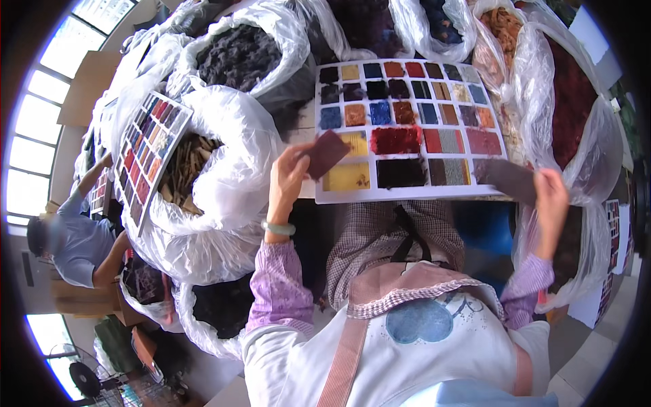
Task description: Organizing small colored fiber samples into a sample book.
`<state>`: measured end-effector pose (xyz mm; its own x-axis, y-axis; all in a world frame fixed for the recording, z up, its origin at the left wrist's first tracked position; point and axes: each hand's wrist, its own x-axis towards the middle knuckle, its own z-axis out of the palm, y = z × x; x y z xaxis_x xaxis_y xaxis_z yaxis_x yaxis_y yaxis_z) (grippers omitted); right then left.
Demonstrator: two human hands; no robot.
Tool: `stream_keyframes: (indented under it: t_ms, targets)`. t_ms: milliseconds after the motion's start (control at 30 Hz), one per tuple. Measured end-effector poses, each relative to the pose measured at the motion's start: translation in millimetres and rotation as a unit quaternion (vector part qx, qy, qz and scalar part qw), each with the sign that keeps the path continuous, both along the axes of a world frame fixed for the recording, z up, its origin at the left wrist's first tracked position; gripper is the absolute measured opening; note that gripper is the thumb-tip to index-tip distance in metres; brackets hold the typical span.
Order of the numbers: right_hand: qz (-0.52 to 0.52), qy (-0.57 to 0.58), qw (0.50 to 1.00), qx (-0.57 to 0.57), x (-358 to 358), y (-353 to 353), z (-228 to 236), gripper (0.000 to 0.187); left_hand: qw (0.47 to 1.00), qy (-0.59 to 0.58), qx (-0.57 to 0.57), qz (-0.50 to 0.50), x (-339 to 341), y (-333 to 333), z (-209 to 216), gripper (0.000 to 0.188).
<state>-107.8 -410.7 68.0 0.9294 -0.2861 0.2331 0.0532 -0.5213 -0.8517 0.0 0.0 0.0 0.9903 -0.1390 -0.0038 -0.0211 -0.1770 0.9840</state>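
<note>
My left hand (290, 182) pinches a dark maroon square swatch (329, 154) by its edge. The swatch overhangs the left side of a white sample board (400, 195). At the board's right edge, my right hand (551, 197) grips a grey-brown rectangular swatch (513, 180), which partly covers the lower right corner. Rows of coloured patches fill the board, among them a bright red fluffy one (397, 141), a black one (400, 173) and a yellow one (346, 177) at the lower left.
Plastic-lined sacks surround the board, holding black fluff (239, 57), brown scraps (186, 166), dark red fluff (573, 102) and orange pieces (500, 32). Another sample board (150, 146) leans on a sack at left. Beyond it sits a co-worker (85, 241); a fan (85, 378) stands lower left.
</note>
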Motion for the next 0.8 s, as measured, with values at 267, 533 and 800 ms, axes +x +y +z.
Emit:
stream_keyframes:
  t_ms: [267,533,800]
  targets:
    - [0.149,0.078,0.986,-0.011,78.4,177.6,-63.0,0.011,0.940,-0.192,0.282,-0.024,66.0,-32.0,-28.8,0.023]
    - [0.151,-0.074,0.979,-0.112,91.0,220.5,-95.2,0.008,0.917,-0.252,0.237,0.198,39.1,-40.0,-40.0,0.017]
    - [0.161,-0.063,0.977,-0.125,79.4,201.3,-80.3,0.025,0.957,-0.202,0.198,0.065,19.6,-31.1,-21.7,0.025]
